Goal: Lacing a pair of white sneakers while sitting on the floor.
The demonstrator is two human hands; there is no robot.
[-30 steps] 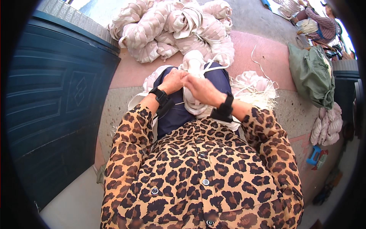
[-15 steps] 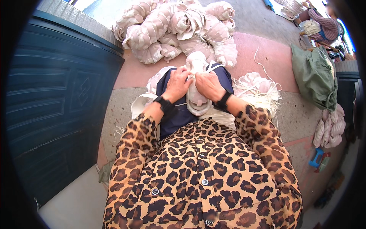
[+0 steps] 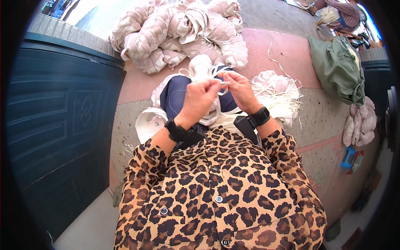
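Note:
A white shoe upper (image 3: 200, 66) lies on my lap, over dark blue trousers (image 3: 173, 93), partly hidden by my hands. Above it, my left hand (image 3: 197, 101) is closed with thumb and forefinger pinching a white shoelace (image 3: 225, 82). The fingers of my right hand (image 3: 242, 91) close on the same lace a little to the right, and a loop of it hangs below the fingertips. More lace runs out from the upper's far end. Another white upper (image 3: 146, 124) sits beside my left forearm.
Bundled pale pink and white uppers (image 3: 183, 33) are heaped ahead of me. A tangle of cream laces (image 3: 278, 100) lies to the right. Farther right are a green sack (image 3: 337, 68), another pale bundle (image 3: 361, 123) and a blue object (image 3: 347, 158). A dark blue door (image 3: 62, 125) stands left; a person (image 3: 346, 16) sits far right.
Both hands have lifted off the middle of the upper. They have come up toward the right with the lace between them. The view has shifted slightly.

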